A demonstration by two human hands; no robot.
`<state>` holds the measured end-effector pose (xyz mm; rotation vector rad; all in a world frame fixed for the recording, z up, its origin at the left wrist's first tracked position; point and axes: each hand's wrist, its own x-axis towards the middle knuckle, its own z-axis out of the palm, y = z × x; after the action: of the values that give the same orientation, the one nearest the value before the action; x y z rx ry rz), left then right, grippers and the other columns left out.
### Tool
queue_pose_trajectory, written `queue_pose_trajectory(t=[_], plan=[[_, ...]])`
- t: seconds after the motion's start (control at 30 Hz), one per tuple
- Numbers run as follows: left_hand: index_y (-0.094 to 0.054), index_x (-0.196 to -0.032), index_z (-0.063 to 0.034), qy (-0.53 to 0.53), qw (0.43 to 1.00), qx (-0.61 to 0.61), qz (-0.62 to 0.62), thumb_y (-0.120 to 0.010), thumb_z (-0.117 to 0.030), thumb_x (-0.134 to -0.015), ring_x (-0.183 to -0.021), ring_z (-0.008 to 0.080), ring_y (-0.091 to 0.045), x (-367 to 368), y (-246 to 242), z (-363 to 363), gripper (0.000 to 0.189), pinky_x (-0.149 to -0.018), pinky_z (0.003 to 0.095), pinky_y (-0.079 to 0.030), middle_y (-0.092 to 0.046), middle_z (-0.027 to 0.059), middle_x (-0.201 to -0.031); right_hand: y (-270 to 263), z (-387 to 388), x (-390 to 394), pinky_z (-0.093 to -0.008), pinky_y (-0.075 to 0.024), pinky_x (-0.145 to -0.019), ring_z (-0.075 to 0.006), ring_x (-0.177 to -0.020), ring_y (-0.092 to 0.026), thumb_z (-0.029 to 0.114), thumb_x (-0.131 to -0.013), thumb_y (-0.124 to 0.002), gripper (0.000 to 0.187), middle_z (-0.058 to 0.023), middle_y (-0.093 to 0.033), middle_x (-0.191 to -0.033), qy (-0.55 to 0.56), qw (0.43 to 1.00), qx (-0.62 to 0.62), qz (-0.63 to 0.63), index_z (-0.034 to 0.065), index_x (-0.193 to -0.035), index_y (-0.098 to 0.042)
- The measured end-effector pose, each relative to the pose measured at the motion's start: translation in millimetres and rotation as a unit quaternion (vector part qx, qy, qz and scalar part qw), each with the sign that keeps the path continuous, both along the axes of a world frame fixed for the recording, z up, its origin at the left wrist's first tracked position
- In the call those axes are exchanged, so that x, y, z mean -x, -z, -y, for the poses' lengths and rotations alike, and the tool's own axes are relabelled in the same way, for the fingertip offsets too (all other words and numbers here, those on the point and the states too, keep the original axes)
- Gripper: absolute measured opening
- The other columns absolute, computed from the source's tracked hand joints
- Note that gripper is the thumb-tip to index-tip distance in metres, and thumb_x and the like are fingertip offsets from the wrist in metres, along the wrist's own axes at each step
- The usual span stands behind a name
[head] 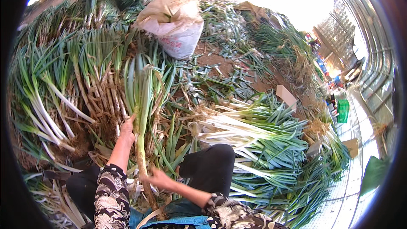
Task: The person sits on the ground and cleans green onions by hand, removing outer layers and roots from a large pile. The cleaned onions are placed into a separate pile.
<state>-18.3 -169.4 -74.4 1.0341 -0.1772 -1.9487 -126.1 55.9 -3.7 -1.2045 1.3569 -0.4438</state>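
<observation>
My left hand [127,130] is closed around a long green onion stalk [141,152] where its green leaves begin. The leaves point away from me, and the soil-brown root end hangs down over my lap. My right hand [160,178], blurred, is at the lower part of the same stalk; whether its fingers grip anything is unclear. A dry, pale strip of leaf [152,218] hangs by the roots. To the right of my knee lies a heap of cleaned green onions [241,125], white ends towards me. Unpeeled green onions [105,86] with brown, dirty stems stand bunched ahead on the left.
A woven plastic sack [181,43] bearing red writing stands ahead, its top open. Cut green leaves [219,81] litter the soil beyond. Several whiter stalks [47,121] lean at the left. A green plastic crate [343,110] sits far right, near a cardboard piece [286,97].
</observation>
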Motion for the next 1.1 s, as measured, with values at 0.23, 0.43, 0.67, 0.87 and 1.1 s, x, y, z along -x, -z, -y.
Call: queue_pose_trajectory(t=[0.23, 0.43, 0.67, 0.87, 1.1], plan=[[-0.065, -0.095, -0.002, -0.056, 0.996, 0.043, 0.049, -0.064, -0.015, -0.086, -0.072, 0.0217, -0.062, 0, -74, -12, 0.016, -0.062, 0.0347, -0.053, -0.065, 0.0079, -0.087, -1, 151, -4, -0.0352, -0.0418, -0.052, -0.0176, -0.054, -0.05, 0.029, -0.088, -0.06, 0.036, -0.011, -0.054, -0.059, 0.291, 0.915, 0.267, -0.078, -0.0029, -0.073, -0.059], [-0.065, -0.094, 0.0029, -0.111, 0.989, 0.052, 0.078, -0.068, -0.015, -0.083, -0.069, 0.0212, -0.063, -11, -97, -33, 0.022, -0.057, 0.0342, -0.053, -0.064, 0.0096, -0.087, 19, 23, 29, -0.0335, -0.0445, -0.05, -0.0183, -0.054, -0.055, 0.025, -0.084, -0.058, 0.028, -0.0084, -0.06, -0.069, -0.225, 0.951, -0.201, -0.064, 0.0033, -0.101, -0.063], [-0.061, -0.114, -0.0041, 0.041, 0.991, 0.125, -0.021, -0.055, -0.025, -0.092, -0.076, 0.0167, -0.061, -4, -90, -37, 0.031, -0.067, 0.0308, -0.052, -0.064, 0.0075, -0.098, -35, 147, 80, -0.0369, -0.0504, -0.068, -0.0187, -0.075, -0.061, 0.047, -0.089, -0.057, 0.047, -0.0107, -0.065, -0.094, 0.098, 0.995, -0.004, -0.021, 0.004, -0.105, -0.06], [-0.064, -0.106, -0.0012, 0.044, 0.908, 0.296, 0.293, -0.049, -0.028, -0.095, -0.072, 0.0094, -0.054, -7, -106, -56, 0.033, -0.065, 0.0239, -0.045, -0.063, 0.0023, -0.083, -41, 198, 46, -0.0421, -0.0528, -0.08, -0.0232, -0.089, -0.062, 0.022, -0.093, -0.056, 0.026, -0.0094, -0.065, -0.1, 0.202, 0.885, -0.074, 0.414, 0.0017, -0.109, -0.058], [-0.062, -0.086, 0.0013, 0.068, 0.841, 0.298, 0.446, -0.041, -0.024, -0.095, -0.052, 0.0095, -0.049, -54, -102, -117, 0.034, -0.044, 0.0274, -0.043, -0.059, 0.0061, -0.068, -53, 186, 15, -0.0395, -0.0561, -0.072, -0.0204, -0.084, -0.064, 0.016, -0.089, -0.062, 0.022, -0.0081, -0.065, -0.096, 0.166, 0.865, -0.064, 0.469, 0.0021, -0.106, -0.06]])
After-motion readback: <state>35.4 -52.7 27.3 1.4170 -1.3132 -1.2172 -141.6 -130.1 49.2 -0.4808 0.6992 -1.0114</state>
